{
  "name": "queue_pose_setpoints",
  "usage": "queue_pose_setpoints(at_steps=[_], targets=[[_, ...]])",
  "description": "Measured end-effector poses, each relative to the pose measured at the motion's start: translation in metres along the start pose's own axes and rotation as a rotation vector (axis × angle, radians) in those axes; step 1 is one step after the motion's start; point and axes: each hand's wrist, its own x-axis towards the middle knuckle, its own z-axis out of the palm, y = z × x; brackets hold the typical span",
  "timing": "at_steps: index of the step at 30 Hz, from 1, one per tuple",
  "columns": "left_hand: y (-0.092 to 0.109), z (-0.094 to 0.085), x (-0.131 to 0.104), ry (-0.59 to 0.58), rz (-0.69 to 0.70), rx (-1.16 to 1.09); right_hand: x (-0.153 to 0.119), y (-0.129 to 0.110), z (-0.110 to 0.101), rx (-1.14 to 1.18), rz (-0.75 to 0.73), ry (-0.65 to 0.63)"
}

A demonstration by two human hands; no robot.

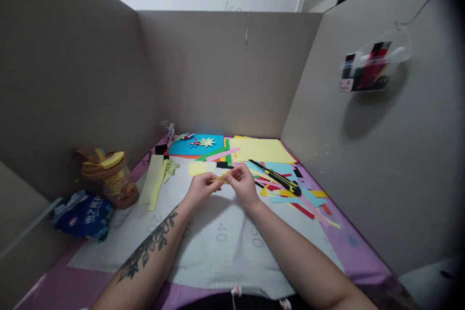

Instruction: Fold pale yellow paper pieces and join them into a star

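A small strip of yellow paper (221, 178) is stretched between my two hands, above the white mat (218, 256). My left hand (201, 190) pinches its left end between thumb and fingers. On the other end, my right hand (244, 185) is closed in a pinch too. Just beyond my hands lie pale yellow paper squares (198, 169) and a black scrap (224, 165). A black and yellow utility knife (279, 180) rests to the right on scattered coloured paper strips (303, 210). Left of my hands are long pale yellow strips (152, 181) and a crumpled green paper piece (170, 170).
At the back, paper stars (207, 142) sit on blue paper (218, 147), beside yellow sheets (269, 150). A lidded plastic cup (118, 181) and a blue packet (85, 215) stand at the left. Grey panels (225, 72) enclose the table; a clear bag (370, 68) hangs on the right one.
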Motion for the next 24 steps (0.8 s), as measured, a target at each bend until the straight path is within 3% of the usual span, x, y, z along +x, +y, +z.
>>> queue_pose_setpoints(at_steps=[17, 21, 24], targets=[[0.0, -0.001, 0.001, -0.023, 0.005, 0.058, 0.002, -0.002, 0.0, 0.002, 0.002, 0.008], [-0.001, -0.01, 0.002, -0.071, -0.06, -0.068, 0.013, -0.005, -0.012, -0.011, -0.03, 0.094], [-0.001, -0.016, 0.003, -0.043, -0.106, -0.136, 0.02, -0.007, -0.022, -0.017, -0.058, 0.152]])
